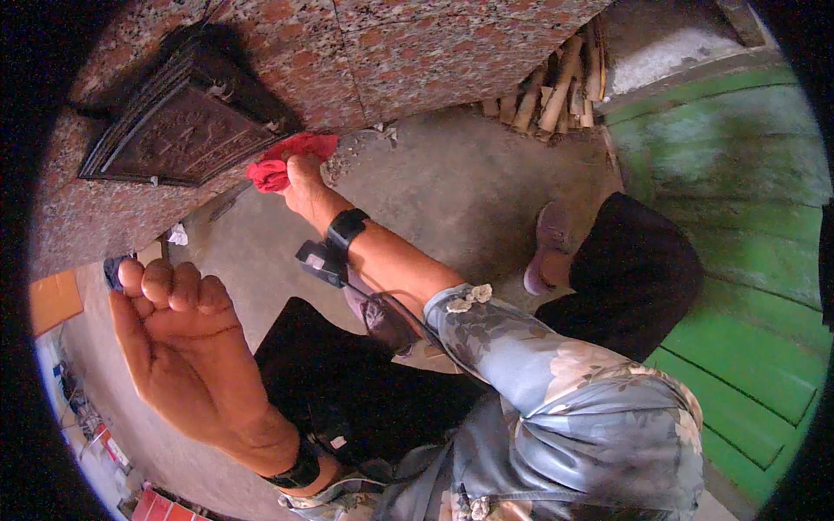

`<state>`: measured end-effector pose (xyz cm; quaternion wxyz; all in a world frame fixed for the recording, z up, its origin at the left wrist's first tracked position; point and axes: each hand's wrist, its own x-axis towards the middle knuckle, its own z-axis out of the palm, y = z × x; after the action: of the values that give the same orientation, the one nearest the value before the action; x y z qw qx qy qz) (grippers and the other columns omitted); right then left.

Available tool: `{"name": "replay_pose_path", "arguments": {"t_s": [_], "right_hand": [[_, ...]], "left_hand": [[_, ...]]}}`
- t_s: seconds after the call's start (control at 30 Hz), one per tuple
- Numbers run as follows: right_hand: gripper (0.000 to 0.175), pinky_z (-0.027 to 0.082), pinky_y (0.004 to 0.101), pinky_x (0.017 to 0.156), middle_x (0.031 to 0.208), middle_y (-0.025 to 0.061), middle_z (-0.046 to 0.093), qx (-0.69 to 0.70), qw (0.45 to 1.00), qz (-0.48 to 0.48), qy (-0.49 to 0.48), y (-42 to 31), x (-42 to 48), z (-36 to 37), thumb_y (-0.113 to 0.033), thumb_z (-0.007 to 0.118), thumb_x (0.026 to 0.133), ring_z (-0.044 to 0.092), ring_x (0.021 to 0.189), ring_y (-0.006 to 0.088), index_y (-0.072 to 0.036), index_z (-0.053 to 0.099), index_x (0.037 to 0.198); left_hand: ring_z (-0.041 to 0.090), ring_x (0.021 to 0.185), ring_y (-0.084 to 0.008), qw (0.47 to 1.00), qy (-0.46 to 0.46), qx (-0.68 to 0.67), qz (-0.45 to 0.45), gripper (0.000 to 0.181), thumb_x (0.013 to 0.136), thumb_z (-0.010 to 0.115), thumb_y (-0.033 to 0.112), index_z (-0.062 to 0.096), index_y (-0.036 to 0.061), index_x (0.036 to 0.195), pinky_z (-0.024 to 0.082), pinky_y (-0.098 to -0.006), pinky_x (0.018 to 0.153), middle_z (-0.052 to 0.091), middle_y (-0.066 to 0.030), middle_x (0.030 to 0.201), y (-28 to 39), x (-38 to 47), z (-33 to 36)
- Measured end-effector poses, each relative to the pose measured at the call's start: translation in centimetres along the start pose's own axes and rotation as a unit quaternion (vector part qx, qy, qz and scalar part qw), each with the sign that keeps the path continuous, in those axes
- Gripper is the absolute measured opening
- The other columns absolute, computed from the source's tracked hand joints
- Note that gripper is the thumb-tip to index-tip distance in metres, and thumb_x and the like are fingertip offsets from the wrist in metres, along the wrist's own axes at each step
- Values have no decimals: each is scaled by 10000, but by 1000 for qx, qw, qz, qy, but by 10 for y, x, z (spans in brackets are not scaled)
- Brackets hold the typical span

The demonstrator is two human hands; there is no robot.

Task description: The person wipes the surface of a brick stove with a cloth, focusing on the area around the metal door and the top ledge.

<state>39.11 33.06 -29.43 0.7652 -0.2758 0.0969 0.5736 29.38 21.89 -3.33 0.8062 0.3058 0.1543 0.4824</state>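
Observation:
A crumpled red cloth (266, 174) is gripped in my right hand (303, 189), its far part spread along the lower right edge of a dark metal hatch door (195, 133). The door carries a raised relief and stands out from a speckled tiled wall (417, 55); it looks like a stove or furnace door. From this angle I cannot tell whether the cloth presses on the metal or on the tile beside it. My left hand (195, 355) is raised at the lower left, palm up with fingers slightly bent, holding nothing.
Split firewood (560, 84) is stacked against the wall's far end. A green panelled door (736, 260) stands at the right. Between my shoes lies bare concrete floor (449, 189). A cardboard piece (55, 301) and a red box-like item (163, 508) are at the left edge.

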Motion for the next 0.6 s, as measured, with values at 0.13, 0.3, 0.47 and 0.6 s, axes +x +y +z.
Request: {"name": "replay_pose_path", "arguments": {"t_s": [0.13, 0.3, 0.47, 0.6], "right_hand": [[190, 531, 452, 597, 894, 127, 616, -43, 996, 5, -83, -40, -10, -23, -85, 403, 825, 635, 785, 300, -36, 550, 935], [165, 528, 381, 592, 899, 76, 585, 18, 960, -272, 61, -154, -9, -29, -88, 459, 845, 614, 744, 232, -95, 452, 1010], [190, 461, 373, 779, 947, 73, 528, -219, 782, -583, 24, -222, -65, 42, -64, 573, 806, 546, 854, 213, -51, 491, 977], [393, 313, 459, 881, 1038, 190, 423, -495, 452, -739, 67, -231, -92, 63, -16, 604, 683, 393, 984, 357, -30, 480, 1055]], "left_hand": [[435, 774, -164, 1000, -22, -15, 0, 262, 974, 296, 227, 460, 31, 1031, 369, -310, 714, 492, -65, 875, -1, 0, 3], [447, 795, -172, 997, -64, -37, -1, 289, 973, 296, 229, 472, 18, 1062, 379, -315, 733, 497, -69, 890, -2, 4, 15], [483, 819, -178, 993, -103, -48, -14, 319, 967, 324, 243, 511, 7, 1074, 398, -308, 745, 534, -79, 932, -12, 9, 16], [499, 828, -168, 996, -82, -16, -19, 329, 956, 358, 277, 532, 22, 1068, 407, -294, 753, 556, -66, 931, -22, 11, 19]]}}
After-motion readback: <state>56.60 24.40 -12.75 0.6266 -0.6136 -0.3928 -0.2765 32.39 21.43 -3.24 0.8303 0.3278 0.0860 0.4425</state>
